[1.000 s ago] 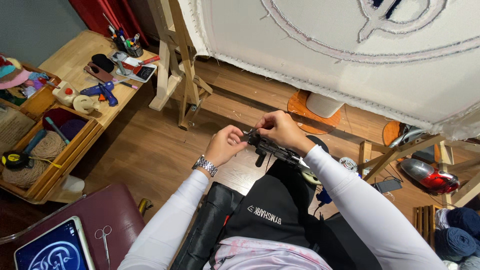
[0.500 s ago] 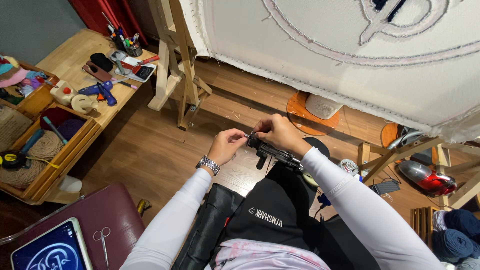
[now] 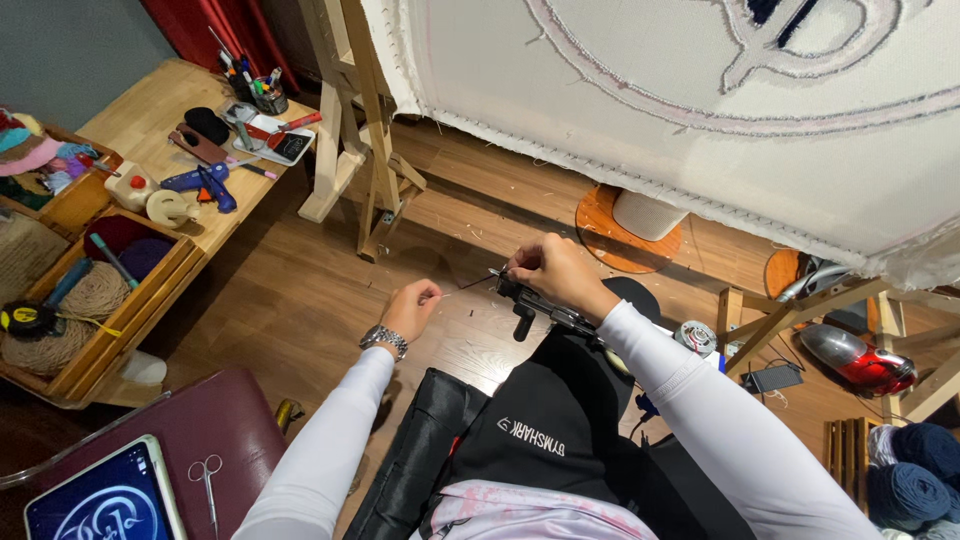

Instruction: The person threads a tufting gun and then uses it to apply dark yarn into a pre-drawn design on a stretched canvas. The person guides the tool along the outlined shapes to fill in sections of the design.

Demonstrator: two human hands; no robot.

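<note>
My right hand (image 3: 556, 273) grips the front end of a black tufting gun (image 3: 540, 310) that rests across my lap. A thin thread (image 3: 470, 286) runs taut from the gun's tip to my left hand (image 3: 413, 307), which pinches its other end between thumb and finger. A metal watch (image 3: 385, 340) sits on my left wrist. Both arms wear white sleeves. Above and ahead hangs a large white cloth (image 3: 640, 90) stretched on a wooden frame (image 3: 370, 130), with a pale outlined design on it.
A wooden table (image 3: 150, 110) at left holds a blue glue gun (image 3: 200, 183), a phone and a pen cup. Yarn crates (image 3: 60, 290) stand below it. A tablet (image 3: 105, 495) and scissors (image 3: 207, 478) lie on a maroon seat. A red vacuum (image 3: 858, 358) sits at right.
My left hand has drawn away from the gun's tip to the left, pulling the thread out taut. My right hand stays on the gun.
</note>
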